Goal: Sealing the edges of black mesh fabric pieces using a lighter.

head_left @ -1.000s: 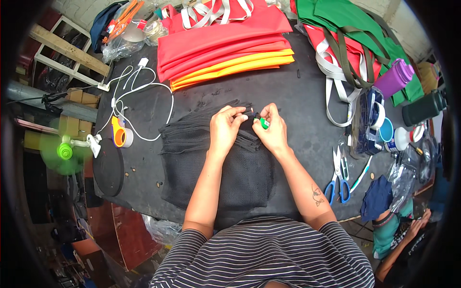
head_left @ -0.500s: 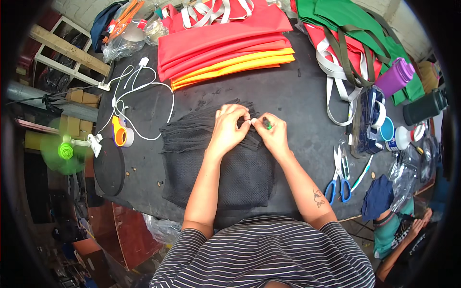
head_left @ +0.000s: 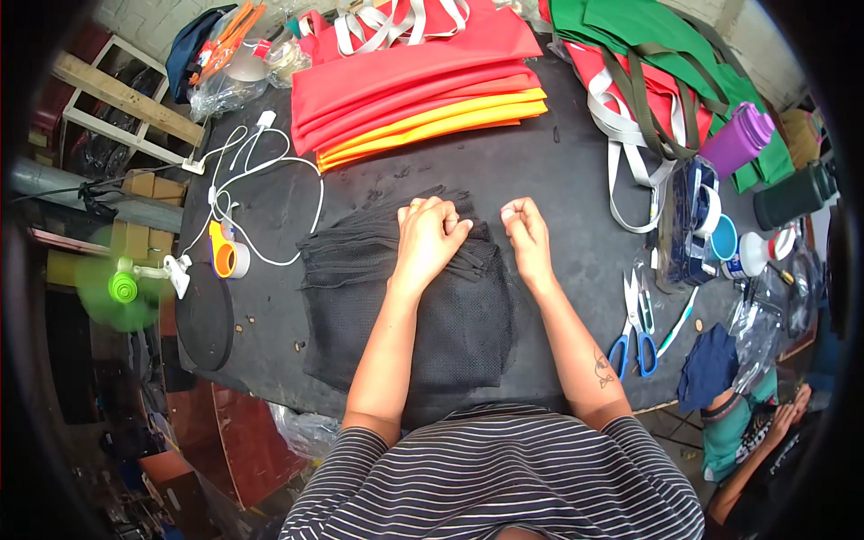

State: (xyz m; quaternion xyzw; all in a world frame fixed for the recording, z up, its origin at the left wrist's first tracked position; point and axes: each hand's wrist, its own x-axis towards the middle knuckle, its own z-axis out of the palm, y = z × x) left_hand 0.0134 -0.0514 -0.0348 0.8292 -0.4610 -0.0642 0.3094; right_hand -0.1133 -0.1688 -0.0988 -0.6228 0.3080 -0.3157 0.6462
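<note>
A pile of black mesh fabric (head_left: 405, 337) lies on the dark table before me, with gathered black folds along its far side. My left hand (head_left: 425, 238) rests over these folds, its fingers curled and pinched at the fabric's far right part. Whatever sits in the pinch is too small to make out. Just right of the pile, my right hand (head_left: 527, 241) is held apart from the left, its fingers curled closed. Anything inside that hand is hidden by the fingers.
Folded red and yellow bags (head_left: 418, 94) are stacked at the back. Blue-handled scissors (head_left: 634, 328) lie to the right, near a purple bottle (head_left: 738, 141). A white cable (head_left: 270, 256) and tape dispenser (head_left: 229, 254) lie left, by a green fan (head_left: 123, 286). Another person's hand (head_left: 785, 423) shows lower right.
My right hand has moved right, away from the left fingertips and the fabric. The small dark and green item seen in it before is now out of sight. My left hand stays on the folds.
</note>
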